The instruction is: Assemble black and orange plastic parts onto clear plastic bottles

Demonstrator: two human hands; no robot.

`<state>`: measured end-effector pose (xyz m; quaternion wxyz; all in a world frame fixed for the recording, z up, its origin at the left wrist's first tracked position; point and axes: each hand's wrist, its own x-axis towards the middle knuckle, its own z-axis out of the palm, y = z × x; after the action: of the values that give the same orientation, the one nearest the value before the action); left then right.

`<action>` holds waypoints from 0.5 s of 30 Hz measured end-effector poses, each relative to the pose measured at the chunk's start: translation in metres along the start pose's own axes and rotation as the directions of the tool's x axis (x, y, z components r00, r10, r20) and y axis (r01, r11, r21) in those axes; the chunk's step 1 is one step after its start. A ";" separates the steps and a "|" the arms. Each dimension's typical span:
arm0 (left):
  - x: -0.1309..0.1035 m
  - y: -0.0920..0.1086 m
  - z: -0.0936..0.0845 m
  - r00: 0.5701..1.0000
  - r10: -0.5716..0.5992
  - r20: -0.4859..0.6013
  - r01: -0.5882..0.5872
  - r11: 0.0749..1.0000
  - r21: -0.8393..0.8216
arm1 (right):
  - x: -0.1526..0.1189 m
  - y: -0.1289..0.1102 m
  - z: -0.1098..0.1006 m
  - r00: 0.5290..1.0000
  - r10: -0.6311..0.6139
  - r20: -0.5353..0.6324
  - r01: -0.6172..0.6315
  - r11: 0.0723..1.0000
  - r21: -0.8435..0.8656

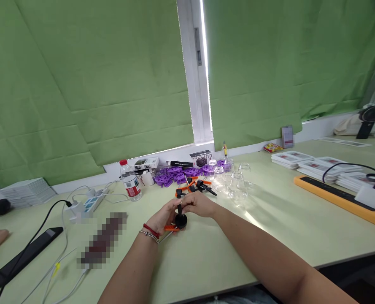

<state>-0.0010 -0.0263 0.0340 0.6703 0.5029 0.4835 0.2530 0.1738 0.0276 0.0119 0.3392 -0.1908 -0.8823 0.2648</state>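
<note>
Fingers [189,208] of the right hand [201,204] pinch the upright stem [179,210] of the black tool [181,221], the left hand [161,219] cupping its left side.

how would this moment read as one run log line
left hand: holds black-and-orange piece | right hand: at its black stem | beyond: purple pieces, clear vessels

Black-and-orange device [180,220], its black stem [179,209] rising from a black disc [182,222]

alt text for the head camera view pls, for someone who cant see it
A person's left hand and right hand hold a black-and-orange part at a pale table; beyond are purple pieces, clear containers and a red-capped bottle.
</note>
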 end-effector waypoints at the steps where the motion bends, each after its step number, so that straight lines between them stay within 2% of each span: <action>1: 0.000 0.000 0.000 1.000 -0.002 0.004 0.002 1.000 0.002 | 0.000 -0.001 0.000 1.000 0.004 0.001 -0.004 1.000 0.008; 11: 0.003 -0.003 -0.004 1.000 -0.018 0.024 0.018 1.000 -0.011 | -0.001 -0.008 -0.004 0.997 0.060 0.052 -0.063 0.996 0.062; 13: 0.004 -0.002 -0.005 0.999 -0.033 0.038 0.035 0.999 -0.040 | 0.000 -0.008 -0.002 0.994 0.107 0.038 -0.109 0.992 0.067; 15: 0.004 0.000 -0.008 0.998 -0.043 0.051 0.048 0.995 -0.086 | -0.001 -0.011 0.000 0.979 0.201 -0.033 -0.199 0.979 0.043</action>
<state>-0.0061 -0.0196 0.0323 0.7088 0.4681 0.4667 0.2462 0.1726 0.0183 0.0182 0.3309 -0.2768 -0.8467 0.3113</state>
